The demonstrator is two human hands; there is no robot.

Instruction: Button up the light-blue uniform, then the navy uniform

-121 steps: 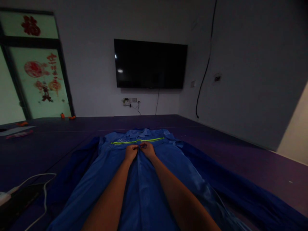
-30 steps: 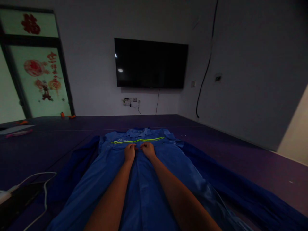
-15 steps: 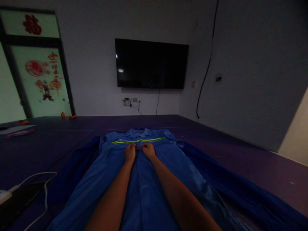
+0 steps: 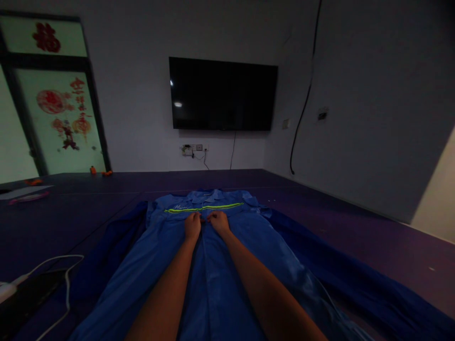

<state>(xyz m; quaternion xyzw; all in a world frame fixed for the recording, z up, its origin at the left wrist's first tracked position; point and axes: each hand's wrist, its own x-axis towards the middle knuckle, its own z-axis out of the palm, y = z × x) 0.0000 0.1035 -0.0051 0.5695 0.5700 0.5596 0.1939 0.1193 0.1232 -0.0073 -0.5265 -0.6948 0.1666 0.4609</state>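
Note:
A blue long-sleeved work shirt (image 4: 156,255) lies spread front side up, its collar at the far end and darker sleeves out to both sides. Yellow-green stripes (image 4: 223,206) cross its chest, with white lettering on the left. Just below the stripes, my left hand (image 4: 193,226) is closed on the left side of the front placket. My right hand (image 4: 218,222) pinches the placket's right side, a small gap away from the left. Any button between the fingers is too dark and small to make out.
Purple flooring (image 4: 320,199) surrounds the shirt. At the lower left a white cable (image 4: 67,284) runs beside a dark flat object (image 4: 35,293). Orange items (image 4: 106,174) sit near the door. A television (image 4: 223,94) hangs on the far wall, and a black cable (image 4: 302,118) dangles at right.
Both hands stay at the same spot on the placket. The view has shifted very slightly; the shirt lies as before.

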